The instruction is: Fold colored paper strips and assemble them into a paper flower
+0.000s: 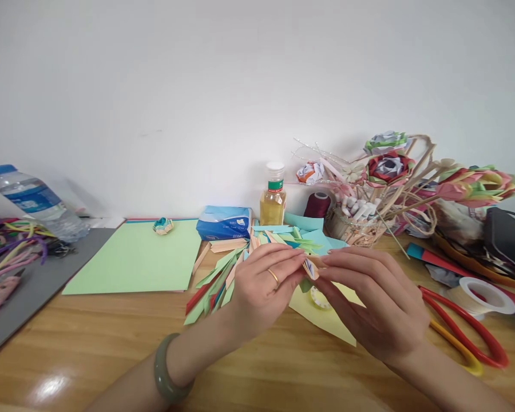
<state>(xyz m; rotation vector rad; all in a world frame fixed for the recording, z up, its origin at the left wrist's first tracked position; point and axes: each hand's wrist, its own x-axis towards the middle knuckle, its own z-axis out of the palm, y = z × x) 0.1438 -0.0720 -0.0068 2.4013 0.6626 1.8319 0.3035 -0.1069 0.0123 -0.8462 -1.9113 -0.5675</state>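
Both hands meet over the table around a small folded paper piece, pale orange with a bluish inner face. My left hand, with a gold ring and a jade-coloured bangle, pinches it from one side. From the other side my right hand grips it between thumb and fingers. Much of the piece is hidden by the fingertips. Below lie a yellow paper sheet and a roll of tape. A pile of coloured paper strips spreads behind and beside my left hand.
Green paper sheets carry a small paper flower. Behind stand a tissue pack, a glue bottle, a thread spool and a basket of paper flowers. Scissors and a ribbon spool lie right; a water bottle leans left.
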